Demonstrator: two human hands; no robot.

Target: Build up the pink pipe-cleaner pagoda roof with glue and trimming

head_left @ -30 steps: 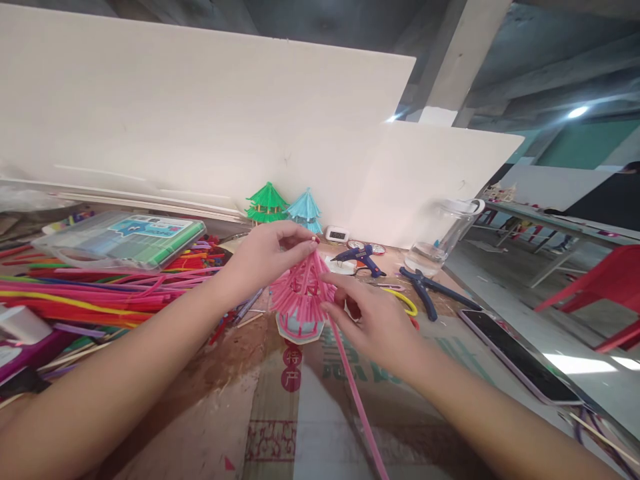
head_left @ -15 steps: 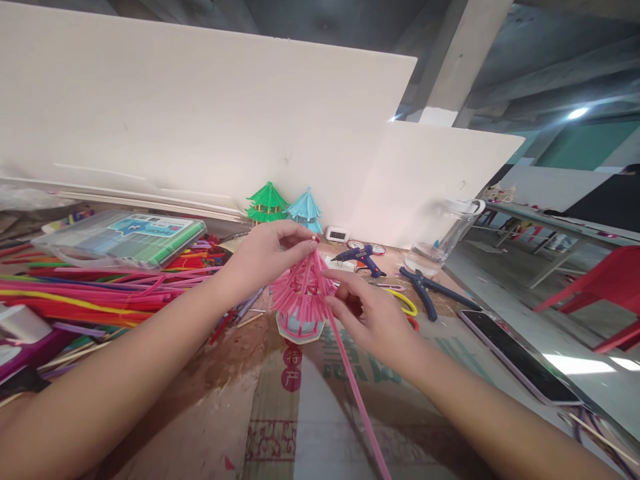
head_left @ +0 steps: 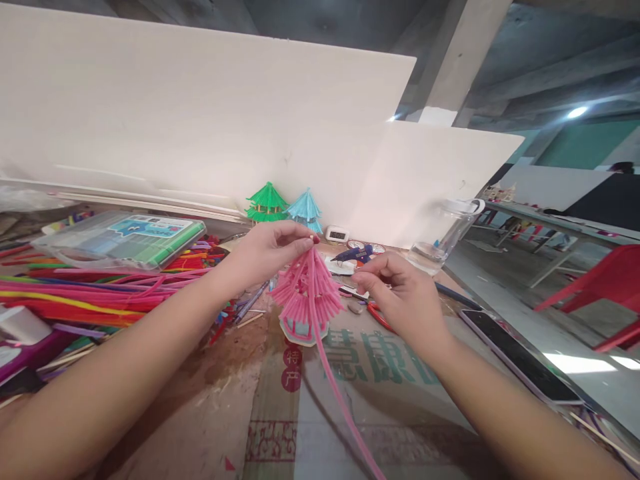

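A small pink pavilion model (head_left: 299, 303) with a two-tiered fringed roof of fuzzy pipe cleaners stands on the table. My left hand (head_left: 273, 250) pinches its tip between thumb and fingers. From the tip a long pink pipe cleaner (head_left: 327, 367) hangs down the front of the roof and runs toward me. My right hand (head_left: 405, 297) is to the right of the model, apart from it. Its thumb and forefinger are drawn together; whether anything small is between them I cannot make out.
Green (head_left: 269, 203) and blue (head_left: 306, 208) roofed models stand behind. Bundled pipe cleaners (head_left: 90, 293) and a plastic case (head_left: 125, 240) lie left. A glue gun (head_left: 356, 255), a clear jug (head_left: 443, 233) and a phone (head_left: 517, 357) are at the right; a small digital clock (head_left: 337, 234) sits behind.
My right hand has moved right, away from the roof and the pink pipe cleaner. The pipe cleaner now hangs across the roof's front. My left hand still pinches the tip.
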